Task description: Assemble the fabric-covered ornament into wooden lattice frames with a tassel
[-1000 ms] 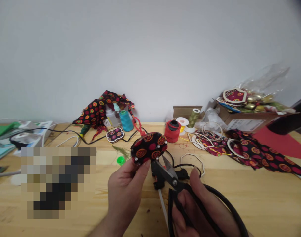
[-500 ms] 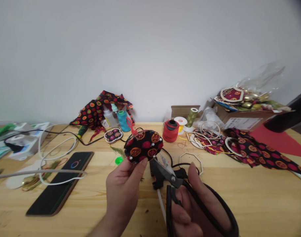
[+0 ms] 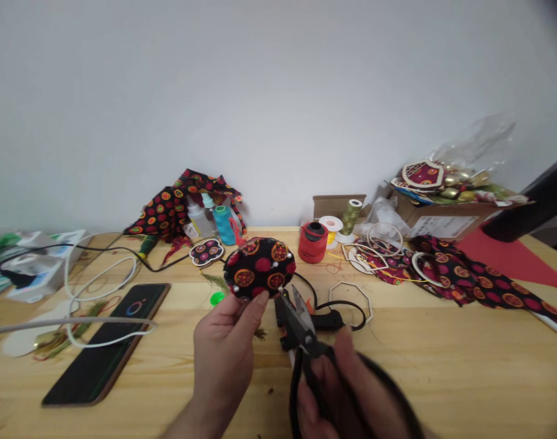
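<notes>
My left hand (image 3: pixel 228 347) pinches the lower edge of a round fabric-covered ornament (image 3: pixel 255 266), black with red and orange flower patterns and a few small white beads. A red cord loop (image 3: pixel 236 231) shows at its top. Black-handled scissors (image 3: pixel 308 341) are in my right hand (image 3: pixel 347 378), which is blurred; their blades are parted and point up toward the ornament's lower right edge. Whether the tips touch the ornament I cannot tell. Behind the scissors, a black glue gun (image 3: pixel 329 319) with its cord lies on the table, partly hidden.
A phone (image 3: pixel 107 344) lies at left under a white cable, near a power strip (image 3: pixel 38 277). Thread spools, including a red one (image 3: pixel 312 242) and a blue one (image 3: pixel 224 225), stand along the wall. Patterned fabric (image 3: pixel 470 277) and a filled cardboard box (image 3: pixel 443 219) are at right.
The scissors have turned more upright and shifted left, their blades still apart. The ornament stays in my left hand, slightly further left in view, as the whole scene has shifted a little.
</notes>
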The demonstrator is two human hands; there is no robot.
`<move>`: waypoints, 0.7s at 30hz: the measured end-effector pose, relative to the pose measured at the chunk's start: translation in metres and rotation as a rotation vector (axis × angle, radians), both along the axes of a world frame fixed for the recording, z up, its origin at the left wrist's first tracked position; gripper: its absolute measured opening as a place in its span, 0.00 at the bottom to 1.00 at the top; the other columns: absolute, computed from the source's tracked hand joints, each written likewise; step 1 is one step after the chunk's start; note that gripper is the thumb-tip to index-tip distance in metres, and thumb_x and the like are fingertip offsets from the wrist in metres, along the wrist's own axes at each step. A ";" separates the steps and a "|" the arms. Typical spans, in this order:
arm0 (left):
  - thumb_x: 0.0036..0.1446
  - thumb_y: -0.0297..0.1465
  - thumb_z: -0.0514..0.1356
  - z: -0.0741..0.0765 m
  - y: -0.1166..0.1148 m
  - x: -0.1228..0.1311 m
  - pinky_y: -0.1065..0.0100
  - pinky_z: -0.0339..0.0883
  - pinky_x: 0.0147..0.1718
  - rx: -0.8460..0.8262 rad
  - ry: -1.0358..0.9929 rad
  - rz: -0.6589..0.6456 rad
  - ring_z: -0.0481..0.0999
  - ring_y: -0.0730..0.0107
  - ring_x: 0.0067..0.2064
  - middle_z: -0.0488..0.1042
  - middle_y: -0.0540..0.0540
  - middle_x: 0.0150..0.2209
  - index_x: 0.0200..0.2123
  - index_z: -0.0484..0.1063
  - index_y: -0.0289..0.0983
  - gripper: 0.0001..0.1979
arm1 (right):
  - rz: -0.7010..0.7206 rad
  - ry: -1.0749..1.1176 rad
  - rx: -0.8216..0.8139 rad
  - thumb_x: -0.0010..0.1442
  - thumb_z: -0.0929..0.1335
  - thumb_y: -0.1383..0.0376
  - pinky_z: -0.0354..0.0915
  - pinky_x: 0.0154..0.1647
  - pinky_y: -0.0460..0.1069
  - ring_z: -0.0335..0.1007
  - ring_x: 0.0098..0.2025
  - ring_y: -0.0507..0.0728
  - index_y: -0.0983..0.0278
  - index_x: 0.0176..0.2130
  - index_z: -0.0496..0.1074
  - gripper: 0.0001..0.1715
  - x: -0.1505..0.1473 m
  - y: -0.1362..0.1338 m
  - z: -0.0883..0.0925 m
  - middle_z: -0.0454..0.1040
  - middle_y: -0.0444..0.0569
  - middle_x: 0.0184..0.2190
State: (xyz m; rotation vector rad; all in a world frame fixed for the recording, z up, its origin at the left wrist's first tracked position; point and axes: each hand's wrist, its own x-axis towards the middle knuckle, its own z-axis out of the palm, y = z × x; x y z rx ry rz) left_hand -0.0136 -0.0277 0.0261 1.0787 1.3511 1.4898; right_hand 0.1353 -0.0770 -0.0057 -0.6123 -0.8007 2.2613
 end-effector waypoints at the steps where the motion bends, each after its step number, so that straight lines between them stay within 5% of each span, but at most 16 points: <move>1: 0.50 0.35 0.65 -0.002 0.000 -0.001 0.77 0.61 0.24 0.005 -0.008 -0.010 0.64 0.76 0.23 0.67 0.55 0.19 0.28 0.77 0.40 0.05 | 0.030 0.137 -0.067 0.51 0.46 0.29 0.45 0.12 0.42 0.49 0.12 0.45 0.66 0.21 0.65 0.49 0.001 0.003 0.002 0.56 0.38 0.10; 4: 0.50 0.36 0.65 -0.006 -0.001 -0.003 0.77 0.61 0.24 0.019 0.050 0.010 0.65 0.76 0.23 0.67 0.55 0.18 0.28 0.77 0.39 0.06 | 0.107 0.400 -0.173 0.52 0.41 0.31 0.39 0.07 0.42 0.48 0.09 0.46 0.68 0.21 0.67 0.54 0.005 0.009 0.007 0.57 0.41 0.09; 8: 0.47 0.36 0.66 -0.005 -0.002 -0.003 0.75 0.60 0.22 0.032 0.161 0.080 0.65 0.74 0.22 0.70 0.54 0.18 0.26 0.77 0.38 0.07 | 0.068 0.367 -0.216 0.52 0.43 0.30 0.40 0.08 0.41 0.48 0.09 0.45 0.68 0.21 0.67 0.53 0.005 0.009 0.010 0.57 0.40 0.08; 11: 0.47 0.35 0.66 -0.002 -0.003 -0.001 0.74 0.59 0.22 0.026 0.161 0.081 0.66 0.73 0.23 0.72 0.53 0.19 0.26 0.78 0.38 0.07 | -0.010 0.111 -0.188 0.51 0.47 0.29 0.45 0.12 0.42 0.49 0.11 0.45 0.67 0.21 0.66 0.50 0.002 0.002 0.011 0.56 0.39 0.09; 16: 0.47 0.33 0.66 0.006 -0.003 0.002 0.74 0.56 0.20 -0.004 0.069 0.051 0.62 0.75 0.20 0.66 0.54 0.16 0.22 0.75 0.39 0.07 | -0.276 -0.468 0.184 0.50 0.66 0.37 0.51 0.21 0.44 0.57 0.20 0.48 0.68 0.28 0.70 0.36 0.000 -0.012 0.007 0.64 0.42 0.17; 18: 0.47 0.33 0.66 0.009 -0.003 0.003 0.75 0.54 0.19 -0.016 0.011 0.032 0.59 0.76 0.19 0.63 0.55 0.15 0.20 0.74 0.38 0.08 | -0.260 -0.379 0.146 0.50 0.64 0.35 0.51 0.21 0.44 0.57 0.20 0.48 0.68 0.29 0.70 0.37 -0.001 -0.012 0.005 0.64 0.41 0.17; 21: 0.45 0.32 0.67 0.011 -0.001 0.004 0.76 0.52 0.18 -0.041 -0.096 0.025 0.57 0.79 0.20 0.64 0.55 0.16 0.20 0.75 0.36 0.08 | -0.057 0.079 -0.064 0.51 0.50 0.29 0.46 0.13 0.42 0.50 0.12 0.46 0.67 0.22 0.66 0.48 -0.002 -0.003 0.003 0.56 0.39 0.10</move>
